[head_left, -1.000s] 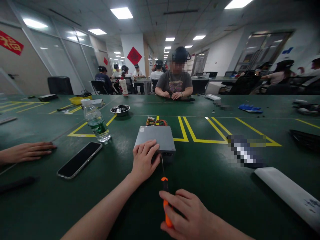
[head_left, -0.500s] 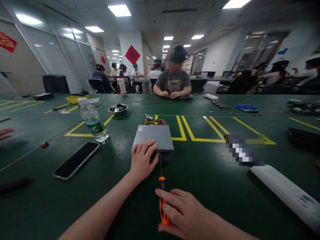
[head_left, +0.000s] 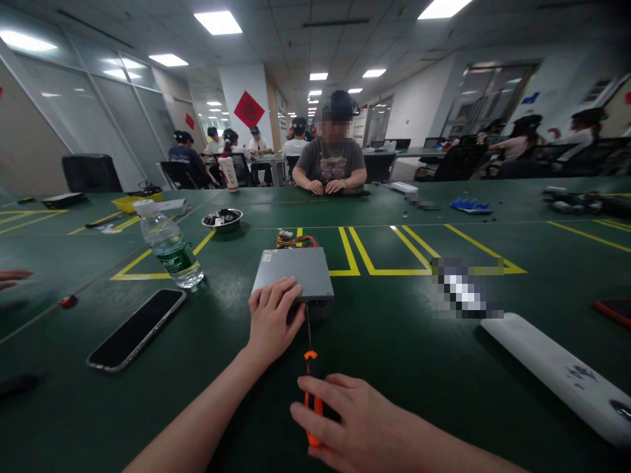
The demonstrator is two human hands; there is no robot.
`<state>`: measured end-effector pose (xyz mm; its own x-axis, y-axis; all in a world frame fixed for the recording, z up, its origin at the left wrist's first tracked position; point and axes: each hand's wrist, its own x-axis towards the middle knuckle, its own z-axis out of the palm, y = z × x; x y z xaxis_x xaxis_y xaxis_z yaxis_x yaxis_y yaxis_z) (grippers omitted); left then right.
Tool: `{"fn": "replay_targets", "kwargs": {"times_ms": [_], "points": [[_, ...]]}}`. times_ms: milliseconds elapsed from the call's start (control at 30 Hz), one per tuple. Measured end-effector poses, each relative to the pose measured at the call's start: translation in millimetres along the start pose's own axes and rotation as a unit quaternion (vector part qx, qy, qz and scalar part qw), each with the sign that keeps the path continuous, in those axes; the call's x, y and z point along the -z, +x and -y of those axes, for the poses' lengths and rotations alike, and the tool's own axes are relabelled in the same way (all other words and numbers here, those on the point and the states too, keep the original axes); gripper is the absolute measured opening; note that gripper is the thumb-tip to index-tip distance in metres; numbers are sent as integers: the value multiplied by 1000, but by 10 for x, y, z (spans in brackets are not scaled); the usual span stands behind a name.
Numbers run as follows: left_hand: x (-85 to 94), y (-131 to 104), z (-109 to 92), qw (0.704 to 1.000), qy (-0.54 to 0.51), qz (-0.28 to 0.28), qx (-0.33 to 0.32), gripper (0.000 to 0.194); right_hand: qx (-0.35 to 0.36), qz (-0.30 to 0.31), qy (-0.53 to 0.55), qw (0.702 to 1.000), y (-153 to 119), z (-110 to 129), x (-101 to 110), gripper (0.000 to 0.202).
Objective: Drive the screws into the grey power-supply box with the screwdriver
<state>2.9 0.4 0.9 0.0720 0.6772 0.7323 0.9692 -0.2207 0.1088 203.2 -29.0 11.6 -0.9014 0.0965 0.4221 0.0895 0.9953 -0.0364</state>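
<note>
A grey metal computer power supply (head_left: 296,266) lies flat on the green table, its bundle of coloured cables (head_left: 300,241) at the far side. Across its near left corner rests my left hand (head_left: 273,318), fingers on the top and thumb down by the front face, gripping it. My right hand (head_left: 348,417) is closed round the orange and black handle of a screwdriver (head_left: 311,394). The thin shaft points away from me, up to the power supply's front face near my left thumb. Exactly where the tip sits cannot be made out.
Left of the power supply stand a water bottle (head_left: 172,249) and a phone (head_left: 138,328) lying flat. Beyond is a metal bowl (head_left: 221,220) of small parts. A long white object (head_left: 552,371) lies at right. Across the table a person (head_left: 330,154) sits working.
The view has turned slightly right, shifting everything leftward. My right fingers have changed their position a little on the screwdriver handle. My left hand stays on the power supply.
</note>
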Motion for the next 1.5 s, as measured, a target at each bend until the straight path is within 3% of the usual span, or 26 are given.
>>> {"fn": "replay_targets", "kwargs": {"times_ms": [267,433,500,767,1033,1267,1500], "points": [[-5,-4,12,1000,1,2,-2,27,16,-117,-3,993,-42,-9,-76,25],[1,-5,8,1000,2,2,0,26,-7,-16,12,1000,-15,0,-6,31],[6,-2,4,1000,3,3,0,26,9,-10,0,1000,5,-1,16,29],[0,4,4,1000,2,1,2,26,21,-136,-14,990,-33,-15,-49,23],[-6,1,9,1000,-1,-1,1,26,-5,-30,-12,999,-14,26,20,32],[-2,10,5,1000,2,-6,-1,25,-9,-100,-6,995,-32,5,-29,30],[-2,6,10,1000,1,0,-3,27,59,-175,0,983,-159,-52,56,19]]}}
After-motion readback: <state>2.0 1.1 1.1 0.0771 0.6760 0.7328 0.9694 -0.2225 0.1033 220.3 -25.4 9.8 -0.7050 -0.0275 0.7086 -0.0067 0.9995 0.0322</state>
